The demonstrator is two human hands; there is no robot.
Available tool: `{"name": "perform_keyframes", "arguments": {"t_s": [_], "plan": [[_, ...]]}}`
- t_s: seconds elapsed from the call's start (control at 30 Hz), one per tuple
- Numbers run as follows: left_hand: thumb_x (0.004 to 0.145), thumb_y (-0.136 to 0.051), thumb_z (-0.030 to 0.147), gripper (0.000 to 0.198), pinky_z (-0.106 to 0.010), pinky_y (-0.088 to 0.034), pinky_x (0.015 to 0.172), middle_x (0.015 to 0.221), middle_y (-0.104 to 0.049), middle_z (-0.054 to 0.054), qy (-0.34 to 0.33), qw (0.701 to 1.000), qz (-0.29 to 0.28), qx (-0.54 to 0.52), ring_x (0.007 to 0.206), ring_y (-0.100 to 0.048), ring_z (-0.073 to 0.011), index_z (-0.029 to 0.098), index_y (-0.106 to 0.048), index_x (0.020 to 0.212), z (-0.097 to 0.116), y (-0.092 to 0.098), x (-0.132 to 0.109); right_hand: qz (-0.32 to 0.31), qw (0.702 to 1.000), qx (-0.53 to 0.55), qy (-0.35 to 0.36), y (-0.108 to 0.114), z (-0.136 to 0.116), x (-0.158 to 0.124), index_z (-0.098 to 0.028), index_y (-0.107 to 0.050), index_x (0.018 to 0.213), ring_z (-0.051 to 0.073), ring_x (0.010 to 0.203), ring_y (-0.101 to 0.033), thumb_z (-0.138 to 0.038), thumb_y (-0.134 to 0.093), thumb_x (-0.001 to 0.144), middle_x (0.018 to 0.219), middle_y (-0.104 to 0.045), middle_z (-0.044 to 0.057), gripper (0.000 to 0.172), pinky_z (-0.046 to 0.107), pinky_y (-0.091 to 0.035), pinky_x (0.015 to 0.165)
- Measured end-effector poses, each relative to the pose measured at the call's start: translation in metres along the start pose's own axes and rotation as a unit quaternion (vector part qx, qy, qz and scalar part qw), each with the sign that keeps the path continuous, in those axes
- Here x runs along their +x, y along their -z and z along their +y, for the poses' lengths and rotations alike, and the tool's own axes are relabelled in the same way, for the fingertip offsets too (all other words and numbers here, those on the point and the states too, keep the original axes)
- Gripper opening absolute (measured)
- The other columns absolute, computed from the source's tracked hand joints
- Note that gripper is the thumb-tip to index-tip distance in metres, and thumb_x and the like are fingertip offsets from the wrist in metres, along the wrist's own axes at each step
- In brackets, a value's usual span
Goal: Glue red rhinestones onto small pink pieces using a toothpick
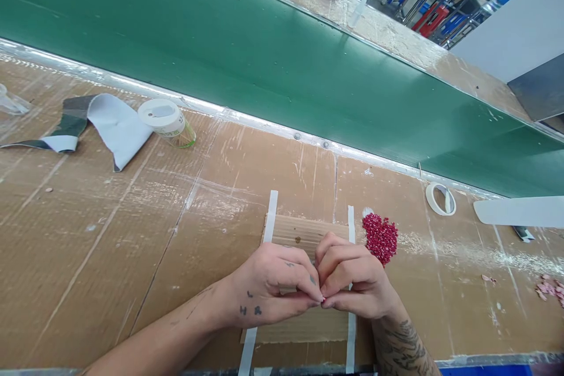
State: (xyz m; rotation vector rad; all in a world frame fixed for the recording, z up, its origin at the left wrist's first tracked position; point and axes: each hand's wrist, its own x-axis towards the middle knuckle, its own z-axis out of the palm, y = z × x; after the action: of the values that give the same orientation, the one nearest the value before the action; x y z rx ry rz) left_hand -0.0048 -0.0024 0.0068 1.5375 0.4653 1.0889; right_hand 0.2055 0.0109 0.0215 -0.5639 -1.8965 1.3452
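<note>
My left hand (pixel 268 288) and my right hand (pixel 356 282) meet fingertip to fingertip over a small cardboard pad (pixel 304 232) taped to the bench with two white strips. Both hands are closed in a pinch around a tiny red piece (pixel 323 301) held between them. A heap of small red beads (pixel 380 237) lies just right of the pad, close beyond my right hand.
A green conveyor belt (pixel 273 53) runs along the far edge of the cardboard-covered bench (pixel 110 235). A white-capped jar (pixel 167 122) and a folded cloth (pixel 106 123) lie at the left. A tape ring (pixel 440 198) and pale pink scraps (pixel 550 289) lie at the right. A person works far back right.
</note>
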Motion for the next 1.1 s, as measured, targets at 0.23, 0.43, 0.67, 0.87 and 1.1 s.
{"name": "perform_keyframes", "arguments": {"t_s": [0.23, 0.43, 0.67, 0.87, 1.1], "plan": [[0.087, -0.068, 0.006, 0.012, -0.016, -0.054, 0.063, 0.08, -0.075, -0.008, 0.01, 1.0, -0.007, -0.003, 0.065, -0.068, -0.0106, 0.013, -0.077, 0.084, -0.003, -0.003, -0.003, -0.02, 1.0, -0.009, 0.005, 0.003, 0.0, 0.002, -0.021, -0.07, 0.08, 0.015, 0.08, -0.061, -0.035, -0.071, 0.095, 0.075, -0.073, 0.002, 0.021, 0.034, -0.051, 0.078], [0.086, -0.073, 0.011, 0.006, -0.019, -0.054, 0.064, 0.076, -0.076, -0.006, 0.032, 0.999, 0.021, -0.008, 0.065, -0.068, -0.0117, 0.014, -0.077, 0.083, -0.004, -0.001, 0.002, 0.008, 0.999, -0.03, -0.005, 0.001, 0.0, 0.001, -0.021, -0.072, 0.089, 0.016, 0.079, -0.061, -0.045, -0.074, 0.091, 0.077, -0.073, 0.002, 0.024, 0.035, -0.051, 0.076], [0.088, -0.074, 0.02, 0.008, -0.019, -0.053, 0.06, 0.071, -0.075, -0.004, 0.013, 1.0, 0.005, 0.026, 0.06, -0.066, -0.0115, 0.016, -0.075, 0.082, -0.006, 0.004, 0.0, 0.033, 0.999, -0.042, -0.01, -0.006, -0.002, 0.003, -0.022, -0.07, 0.085, 0.015, 0.074, -0.062, -0.04, -0.072, 0.093, 0.075, -0.072, 0.001, 0.02, 0.035, -0.051, 0.076], [0.092, -0.072, 0.033, 0.016, -0.021, -0.056, 0.064, 0.072, -0.074, -0.003, -0.003, 0.997, -0.012, 0.079, 0.062, -0.068, -0.013, 0.017, -0.073, 0.088, -0.007, 0.007, 0.002, 0.07, 0.995, -0.057, -0.035, -0.009, -0.006, -0.002, -0.022, -0.065, 0.078, 0.016, 0.072, -0.06, -0.041, -0.068, 0.093, 0.072, -0.067, 0.001, 0.024, 0.033, -0.05, 0.072], [0.091, -0.071, 0.03, 0.009, -0.018, -0.056, 0.065, 0.073, -0.074, 0.001, -0.023, 0.99, 0.048, 0.129, 0.064, -0.07, -0.0129, 0.022, -0.074, 0.094, -0.014, 0.015, -0.004, 0.221, 0.911, -0.261, -0.23, 0.067, -0.002, -0.076, -0.021, -0.062, 0.072, 0.016, 0.066, -0.058, -0.053, -0.066, 0.086, 0.071, -0.065, 0.001, 0.036, 0.031, -0.048, 0.065]]}}
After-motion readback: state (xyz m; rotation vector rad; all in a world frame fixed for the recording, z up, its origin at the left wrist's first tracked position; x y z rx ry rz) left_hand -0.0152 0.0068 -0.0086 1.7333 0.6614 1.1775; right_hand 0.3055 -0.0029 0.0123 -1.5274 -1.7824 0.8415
